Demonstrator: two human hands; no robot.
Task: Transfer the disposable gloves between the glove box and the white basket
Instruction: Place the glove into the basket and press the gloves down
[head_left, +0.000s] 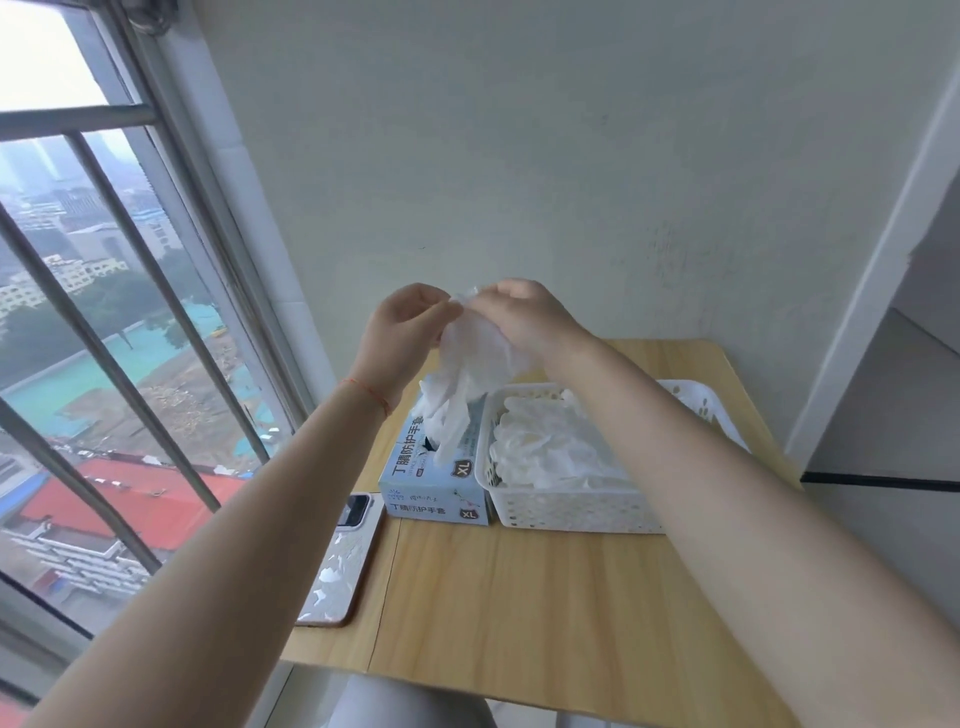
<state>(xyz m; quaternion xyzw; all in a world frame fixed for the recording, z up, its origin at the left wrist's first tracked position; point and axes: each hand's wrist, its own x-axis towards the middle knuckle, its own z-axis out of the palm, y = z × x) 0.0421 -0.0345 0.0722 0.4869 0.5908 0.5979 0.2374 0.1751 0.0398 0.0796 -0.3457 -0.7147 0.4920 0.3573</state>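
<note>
A light-blue glove box (436, 480) marked XL stands on the wooden table, and a white perforated basket (571, 512) sits right beside it on the right. Several white disposable gloves (550, 452) lie piled in the basket. Both hands are raised above the box. My left hand (402, 332) and my right hand (524, 312) pinch the top of a bunch of white gloves (467, 374), which hangs down to the box's opening.
A phone (340, 564) in a pale patterned case lies at the table's (519, 597) left edge. A barred window (104, 312) runs along the left. A white wall stands behind the table and a white shelf unit (883, 389) to the right.
</note>
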